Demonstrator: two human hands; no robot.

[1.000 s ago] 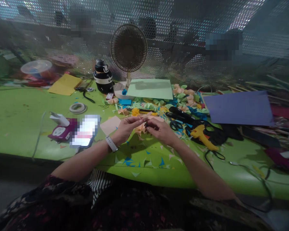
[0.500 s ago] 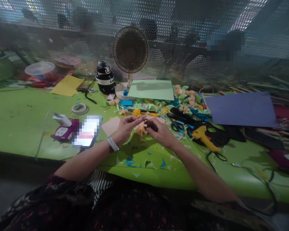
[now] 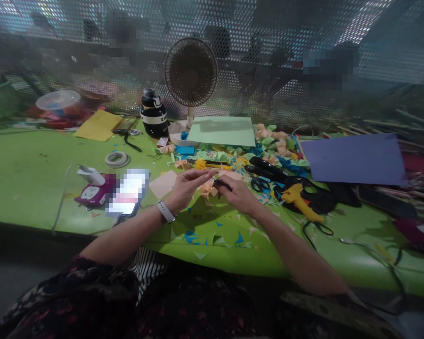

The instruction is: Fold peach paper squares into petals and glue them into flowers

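My left hand (image 3: 188, 188), with a white band on its wrist, is closed in a pinch over the middle of the table, its fingertips on what looks like a piece of peach paper. Close beside it, my right hand (image 3: 236, 192) is closed around a small dark tool (image 3: 222, 184); its exact kind is hidden by the fingers. Just below the fingertips shows a peach paper flower (image 3: 207, 190). A flat peach sheet (image 3: 163, 184) lies left of my left hand. Black-handled scissors (image 3: 259, 184) rest to the right of my right hand.
A yellow glue gun (image 3: 301, 203) with its cord lies at right, near a purple sheet (image 3: 353, 158). Behind are a fan (image 3: 191, 72), a black bottle (image 3: 154, 115) and a pale green sheet (image 3: 222, 131). At left lie a phone (image 3: 127, 193) and a tape roll (image 3: 117, 159). Paper scraps litter the front.
My right fingers have shifted slightly, and the dark tool now shows as a thinner shape pointing toward my left fingertips. My left fingers are stretched a little farther to the right.
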